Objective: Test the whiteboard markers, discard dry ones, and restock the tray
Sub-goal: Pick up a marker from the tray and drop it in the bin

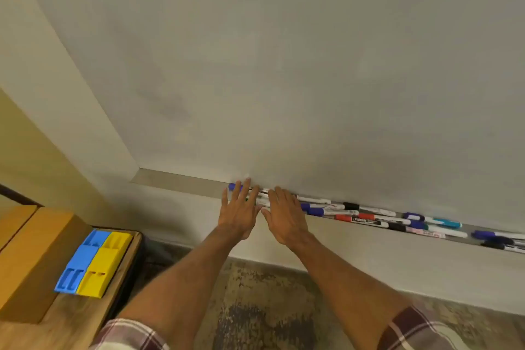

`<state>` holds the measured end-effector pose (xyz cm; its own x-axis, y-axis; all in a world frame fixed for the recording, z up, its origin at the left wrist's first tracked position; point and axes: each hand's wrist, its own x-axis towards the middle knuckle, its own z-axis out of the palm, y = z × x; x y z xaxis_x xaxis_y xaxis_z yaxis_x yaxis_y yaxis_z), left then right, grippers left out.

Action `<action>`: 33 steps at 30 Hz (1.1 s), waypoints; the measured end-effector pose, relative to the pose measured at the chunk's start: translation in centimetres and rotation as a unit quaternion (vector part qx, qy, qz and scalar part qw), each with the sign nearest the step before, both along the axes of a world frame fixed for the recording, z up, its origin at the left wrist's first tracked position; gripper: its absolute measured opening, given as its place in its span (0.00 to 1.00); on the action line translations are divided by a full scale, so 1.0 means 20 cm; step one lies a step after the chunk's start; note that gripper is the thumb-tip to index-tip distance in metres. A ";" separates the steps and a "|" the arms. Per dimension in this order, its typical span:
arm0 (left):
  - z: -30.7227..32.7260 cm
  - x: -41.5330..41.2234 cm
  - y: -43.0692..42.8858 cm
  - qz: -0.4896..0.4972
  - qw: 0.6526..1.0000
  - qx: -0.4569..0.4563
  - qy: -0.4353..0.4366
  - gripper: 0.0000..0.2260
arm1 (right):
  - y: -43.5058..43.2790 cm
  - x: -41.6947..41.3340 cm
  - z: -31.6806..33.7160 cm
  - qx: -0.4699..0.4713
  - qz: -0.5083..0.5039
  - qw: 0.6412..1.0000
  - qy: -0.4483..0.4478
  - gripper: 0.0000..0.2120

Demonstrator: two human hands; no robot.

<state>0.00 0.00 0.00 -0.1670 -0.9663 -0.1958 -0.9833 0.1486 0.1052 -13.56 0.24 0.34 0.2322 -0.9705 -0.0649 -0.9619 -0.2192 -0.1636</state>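
markers (329,209) crowd the tray (181,183) — left hand (240,214) and right hand (285,217), fingers straight and spread, rest over them, likely to gather them.

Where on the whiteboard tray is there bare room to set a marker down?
The tray is bare at its left end, from its corner to the blue-capped marker by the left hand. From the right hand rightward, markers lie crowded.

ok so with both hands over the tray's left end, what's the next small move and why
Probably curl the left hand round the blue-capped marker at its fingertips and lift it off the long grey tray: it and the right hand lie flat, gripping nothing, so no marker is ready to test.
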 end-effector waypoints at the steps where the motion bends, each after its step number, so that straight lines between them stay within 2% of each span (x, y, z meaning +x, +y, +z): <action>1: -0.02 0.00 -0.01 -0.010 1.000 0.006 -0.007 0.26 | 0.00 0.02 -0.02 0.013 -0.013 1.000 0.003 0.27; 8: -0.15 0.03 -0.05 0.002 0.998 0.043 0.039 0.25 | -0.03 0.08 -0.13 0.032 -0.045 0.998 0.021 0.23; 12: -0.22 0.03 -0.04 -0.003 0.999 0.028 0.028 0.26 | -0.04 0.09 -0.16 0.034 -0.050 0.998 0.018 0.22; 20: -0.29 0.07 -0.04 -0.011 0.999 -0.011 0.030 0.28 | -0.10 0.08 -0.15 0.018 -0.053 0.996 0.072 0.21; 23: -0.26 0.06 -0.04 -0.015 1.000 0.001 0.026 0.26 | -0.10 0.08 -0.13 0.015 -0.059 0.996 0.066 0.22; 28: -0.18 0.08 -0.07 -0.036 0.997 -0.065 0.020 0.28 | -0.07 0.05 -0.10 -0.014 -0.042 0.999 0.021 0.21; 33: -0.10 0.05 -0.10 -0.074 0.990 -0.120 0.004 0.29 | -0.03 -0.01 -0.05 -0.069 -0.034 0.997 0.015 0.19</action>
<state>1.08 -2.02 -2.01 -0.3113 -0.9495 0.0391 -0.9480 0.3131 0.0568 -13.75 -0.28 -0.60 0.1655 -0.9841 0.0649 -0.9793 -0.1717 -0.1068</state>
